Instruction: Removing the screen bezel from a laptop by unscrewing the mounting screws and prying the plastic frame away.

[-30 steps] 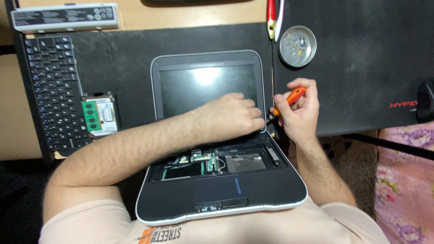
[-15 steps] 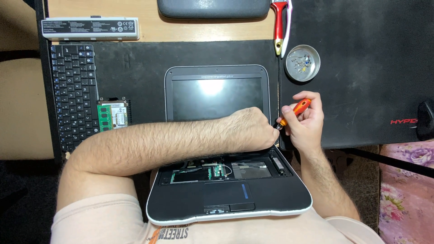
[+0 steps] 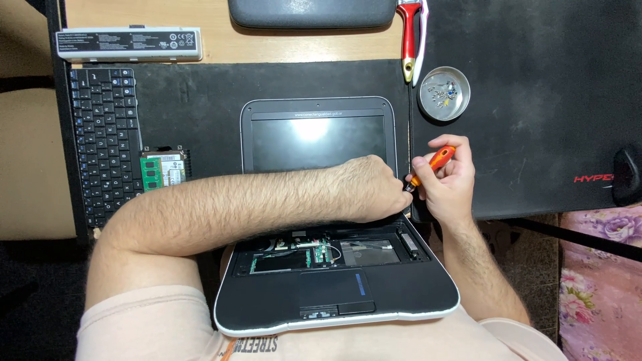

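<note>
A small open laptop (image 3: pixel 334 301) lies in front of me with its keyboard removed, so the circuit boards show in the bay. My left hand (image 3: pixel 374 190) reaches across the body and rests near the right hinge, fingers curled; what it grips is hidden. Just to its right, my right hand (image 3: pixel 448 180) holds an orange-handled screwdriver (image 3: pixel 431 166) with the tip pointing down-left at the hinge corner.
The detached black keyboard (image 3: pixel 107 144) lies at left beside a green memory board (image 3: pixel 162 170). A white battery pack (image 3: pixel 127 43) sits at the top left. A round metal dish (image 3: pixel 443 93) with small screws and a red-handled tool (image 3: pixel 408 37) lie at the upper right on the black mat (image 3: pixel 535 100).
The view has shifted slightly, so the laptop sits lower in frame. My right hand with the screwdriver has moved a little closer to my left hand at the hinge.
</note>
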